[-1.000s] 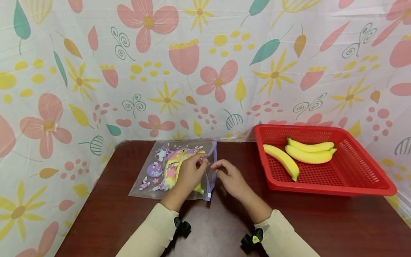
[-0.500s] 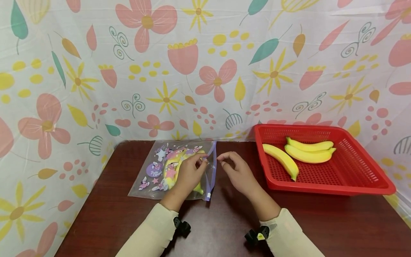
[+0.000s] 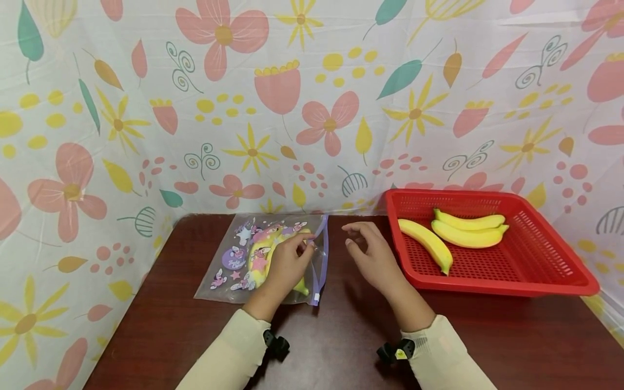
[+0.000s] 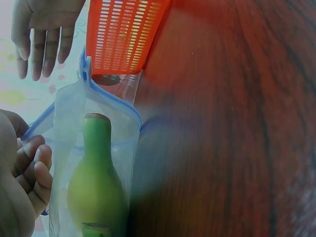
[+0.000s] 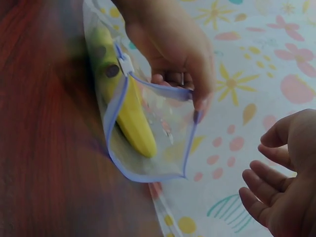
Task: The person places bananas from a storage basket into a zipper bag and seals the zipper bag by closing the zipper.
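Pinching the lilac zip edge (image 3: 320, 268) of a clear, cartoon-printed zip bag (image 3: 209, 290) with left hand (image 3: 286, 264), in a narrow grip between thumb and fingertips. Seeing bag laid on dark red-brown wood-grain tabletop (image 3: 336, 352), toward its far edge, with mouth facing right hand (image 3: 374, 257). Noting from right wrist view a gaping mouth, with rim raised at left fingertips. Finding white slider (image 3: 317, 297) at near end of zip edge. Recording yellow bananas (image 5: 136, 123) inside bag, with a green stem near slider; unable to fix their count through print and plastic.

Holding right hand raised between bag and basket, apart from bag, with thumb and fingers parted fairly wide, loosely curved and gripping nothing.

Logging red perforated plastic basket (image 3: 492, 285) on right part of tabletop. Counting three bananas in it: one slanted banana (image 3: 428, 244) beside left wall, plus a rear banana (image 3: 470, 222) and a front banana (image 3: 468, 236), lying side by side and touching.

Observing also cream sleeves (image 3: 226, 352) on both arms, black wrist devices (image 3: 278, 345) at both cuffs, and a white floral sheet (image 3: 302, 141) behind tabletop, printed with pink flowers and teal leaves.
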Demonstrator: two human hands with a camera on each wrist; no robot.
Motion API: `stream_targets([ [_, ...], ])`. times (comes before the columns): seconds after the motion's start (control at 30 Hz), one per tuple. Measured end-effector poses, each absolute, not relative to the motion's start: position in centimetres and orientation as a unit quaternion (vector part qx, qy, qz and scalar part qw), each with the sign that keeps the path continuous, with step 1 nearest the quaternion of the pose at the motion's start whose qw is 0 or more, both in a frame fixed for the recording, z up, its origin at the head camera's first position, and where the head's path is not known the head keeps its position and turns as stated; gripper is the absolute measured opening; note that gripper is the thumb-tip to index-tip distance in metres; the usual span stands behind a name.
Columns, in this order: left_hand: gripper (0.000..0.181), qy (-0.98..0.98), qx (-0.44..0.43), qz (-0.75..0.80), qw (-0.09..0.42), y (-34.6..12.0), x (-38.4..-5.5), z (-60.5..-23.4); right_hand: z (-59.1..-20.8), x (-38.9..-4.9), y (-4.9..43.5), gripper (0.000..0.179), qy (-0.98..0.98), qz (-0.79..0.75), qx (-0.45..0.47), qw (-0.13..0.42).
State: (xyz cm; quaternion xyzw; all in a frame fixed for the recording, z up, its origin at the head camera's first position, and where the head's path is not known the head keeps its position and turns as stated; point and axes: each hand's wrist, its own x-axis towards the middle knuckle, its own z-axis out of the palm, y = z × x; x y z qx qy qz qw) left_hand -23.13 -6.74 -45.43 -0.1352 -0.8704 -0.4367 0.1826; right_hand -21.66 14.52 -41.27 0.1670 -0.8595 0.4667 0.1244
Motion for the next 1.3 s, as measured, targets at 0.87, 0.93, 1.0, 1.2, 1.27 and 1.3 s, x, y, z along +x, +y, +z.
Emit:
stream_targets([
  [0.87, 0.023, -0.871, -0.131, -0.440, 0.176, -6.7, -23.2, -45.5, -39.7, -22.8, 18.5, 0.044, -0.882, 0.427, 0.135, 0.146],
  [0.93, 0.023, -0.871, -0.131, -0.440, 0.177, -6.7, -23.2, -45.5, -39.7, -22.9, 18.6, 0.044, -0.884, 0.424, 0.134, 0.147],
  [1.0, 0.023, -0.870, -0.132, -0.440, 0.177, -6.7, -23.2, -45.4, -39.7, -22.9, 18.8, 0.043, -0.886, 0.419, 0.131, 0.146],
  [1.2, 0.023, -0.872, -0.131, -0.440, 0.173, -6.7, -23.2, -45.5, -39.6, -23.2, 19.5, 0.046, -0.897, 0.406, 0.109, 0.136],
  [1.27, 0.023, -0.872, -0.131, -0.438, 0.173, -6.7, -23.2, -45.5, -39.5, -23.2, 19.9, 0.047, -0.899, 0.405, 0.100, 0.134],
  [1.3, 0.023, -0.872, -0.131, -0.438, 0.173, -6.7, -23.2, -45.5, -39.4, -23.2, 20.1, 0.047, -0.899, 0.405, 0.096, 0.134],
])
